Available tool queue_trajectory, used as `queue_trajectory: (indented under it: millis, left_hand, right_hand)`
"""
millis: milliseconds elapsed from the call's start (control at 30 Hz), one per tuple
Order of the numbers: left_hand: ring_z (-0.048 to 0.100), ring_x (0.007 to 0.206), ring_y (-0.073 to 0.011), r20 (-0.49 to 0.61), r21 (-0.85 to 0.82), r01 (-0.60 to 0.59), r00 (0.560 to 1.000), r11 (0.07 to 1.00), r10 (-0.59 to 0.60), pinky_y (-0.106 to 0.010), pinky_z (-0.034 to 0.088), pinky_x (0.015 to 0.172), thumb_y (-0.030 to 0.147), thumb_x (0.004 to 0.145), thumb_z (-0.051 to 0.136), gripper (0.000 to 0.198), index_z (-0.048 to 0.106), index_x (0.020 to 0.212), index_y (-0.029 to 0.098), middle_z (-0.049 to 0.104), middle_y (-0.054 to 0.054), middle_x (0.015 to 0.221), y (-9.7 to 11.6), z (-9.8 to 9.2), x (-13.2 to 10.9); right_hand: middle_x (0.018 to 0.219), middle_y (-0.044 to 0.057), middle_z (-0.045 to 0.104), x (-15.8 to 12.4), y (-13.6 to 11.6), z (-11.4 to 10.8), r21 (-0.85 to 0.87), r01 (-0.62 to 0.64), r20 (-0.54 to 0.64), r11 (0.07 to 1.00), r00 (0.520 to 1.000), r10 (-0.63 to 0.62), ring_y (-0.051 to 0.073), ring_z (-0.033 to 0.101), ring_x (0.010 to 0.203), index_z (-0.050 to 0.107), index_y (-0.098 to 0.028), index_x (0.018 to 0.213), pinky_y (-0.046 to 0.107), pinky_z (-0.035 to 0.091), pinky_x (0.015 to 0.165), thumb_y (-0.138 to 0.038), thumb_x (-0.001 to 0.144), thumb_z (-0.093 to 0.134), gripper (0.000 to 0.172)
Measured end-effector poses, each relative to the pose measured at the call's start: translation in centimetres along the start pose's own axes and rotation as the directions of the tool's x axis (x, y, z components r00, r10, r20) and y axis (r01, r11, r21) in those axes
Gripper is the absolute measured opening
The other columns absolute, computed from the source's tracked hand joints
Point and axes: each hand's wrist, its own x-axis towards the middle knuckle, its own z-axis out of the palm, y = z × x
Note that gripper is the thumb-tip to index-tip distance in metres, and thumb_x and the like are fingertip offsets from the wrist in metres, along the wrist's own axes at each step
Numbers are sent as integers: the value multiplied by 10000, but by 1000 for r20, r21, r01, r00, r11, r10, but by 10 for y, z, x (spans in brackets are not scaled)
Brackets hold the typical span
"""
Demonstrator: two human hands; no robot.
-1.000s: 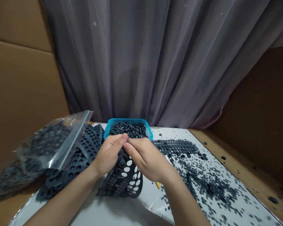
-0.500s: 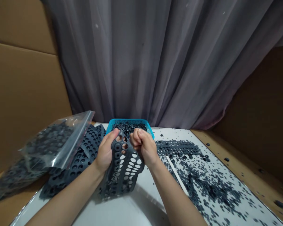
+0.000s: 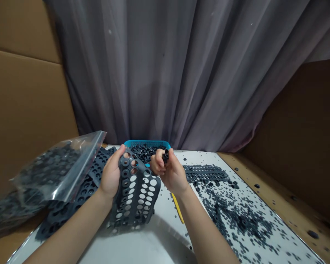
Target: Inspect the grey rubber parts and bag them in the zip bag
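My left hand (image 3: 111, 176) grips the upper left edge of a dark grey rubber sheet (image 3: 136, 187) with rows of round holes. The sheet hangs down over the white table; many holes are see-through, while rings of rubber still fill some on its left side. Just right of the sheet, my right hand (image 3: 167, 170) pinches a small black rubber piece (image 3: 165, 156) between thumb and fingers. Behind both hands stands a blue basket (image 3: 147, 143) holding many small black rubber pieces (image 3: 143, 153).
On the left, a clear zip bag (image 3: 55, 168) of black pieces rests on stacked rubber sheets (image 3: 84, 192). A yellow stick (image 3: 177, 208) lies under my right forearm. Punched sheets (image 3: 206, 173) and scattered black bits (image 3: 244, 220) cover the right side. Cardboard (image 3: 22, 95) stands at left.
My right hand has come away from the sheet with a small black rubber piece now showing in its fingers. The yellow stick has come into sight as the view shifted slightly.
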Motion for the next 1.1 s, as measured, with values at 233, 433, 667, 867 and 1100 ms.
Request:
queue_trajectory:
  millis: [233,433,667,867,1100]
  left_hand:
    - [475,366,-82,82,-181,78,995,980,-64,-180,415,411,334,849,395,349,483,557,164,471,26,433,1,4,-12]
    - [481,353,-84,33,-205,-23,999,979,30,-211,461,472,291,800,517,220,501,613,175,500,59,448,-5,2,-9]
    - [561,449,-124,-27,-156,53,998,986,-58,-234,476,523,228,822,479,200,525,634,179,540,33,473,-11,1,2]
    - [487,507,-85,-43,10,-281,959,960,281,-185,405,529,314,727,627,154,578,720,168,512,56,568,-20,-7,10]
    - [357,531,-95,303,483,-641,762,597,573,-214,308,517,376,789,540,340,466,526,173,402,40,537,-18,-18,-3]
  right_hand:
    - [551,-54,282,11,14,-44,-703,-213,-283,678,959,9,102,300,474,317,-223,663,237,338,506,-570,845,12,496]
    - [871,74,544,15,41,-114,-840,-408,-470,358,876,-104,245,449,975,529,-187,839,451,308,905,-410,785,461,239]
    - [1352,150,373,12,31,-110,-892,-359,-411,275,898,-161,280,303,1261,436,-183,1232,474,221,1015,-340,775,503,488]
    - [732,-6,579,4,-12,-19,-922,-39,-60,386,997,-42,108,531,699,538,-181,762,225,405,661,-459,843,429,310]
    - [571,-46,447,-14,-21,34,-966,12,10,257,1000,-11,68,372,536,433,-173,623,206,240,511,-421,809,514,320]
